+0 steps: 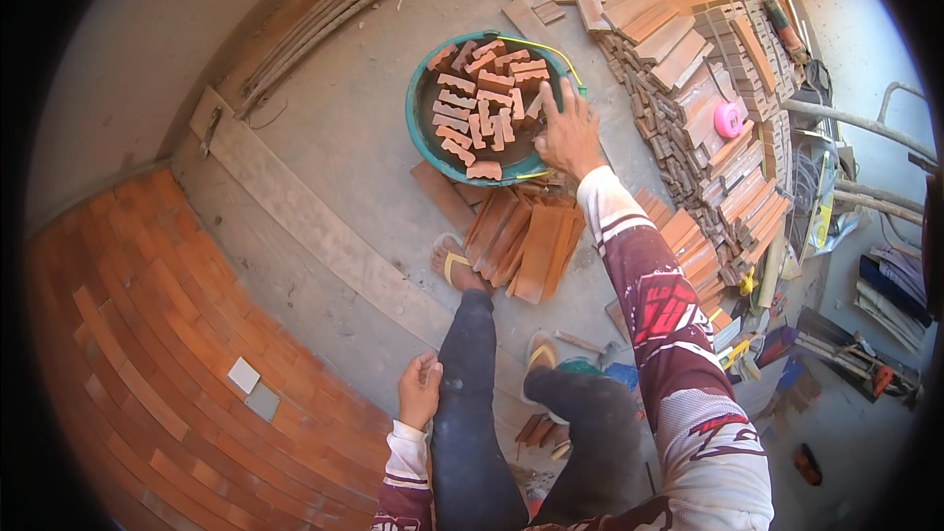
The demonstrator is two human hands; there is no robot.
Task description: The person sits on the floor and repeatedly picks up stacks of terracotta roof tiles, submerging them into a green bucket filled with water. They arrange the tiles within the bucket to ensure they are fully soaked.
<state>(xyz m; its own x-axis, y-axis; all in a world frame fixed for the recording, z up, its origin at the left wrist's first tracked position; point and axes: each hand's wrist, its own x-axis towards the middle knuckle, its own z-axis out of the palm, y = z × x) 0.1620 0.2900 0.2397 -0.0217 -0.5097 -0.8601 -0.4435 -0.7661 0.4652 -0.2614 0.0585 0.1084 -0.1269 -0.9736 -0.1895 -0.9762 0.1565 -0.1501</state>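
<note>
A round green tub (417,129) stands on the floor ahead of me, with many ridged clay tile pieces (455,98) packed in it, most standing on end. At its right rim is my right hand (570,135), with fingers apart and stretched over the edge towards the pieces; I see nothing held in it. A yellow handle (547,47) lies along the rim. My left hand (420,391) hangs beside my left thigh, its fingers curled in and no object showing. Long clay tiles (542,248) lean in a stack between the tub and my sandalled foot (456,264).
Large piles of clay tiles (678,54) spread along the right, with a pink tape measure (728,120) on top. Laid orange tiles (147,334) cover the left floor, bearing two small squares (244,375). A long board (295,211) lies across the bare floor. Pipes (860,121) jut in at right.
</note>
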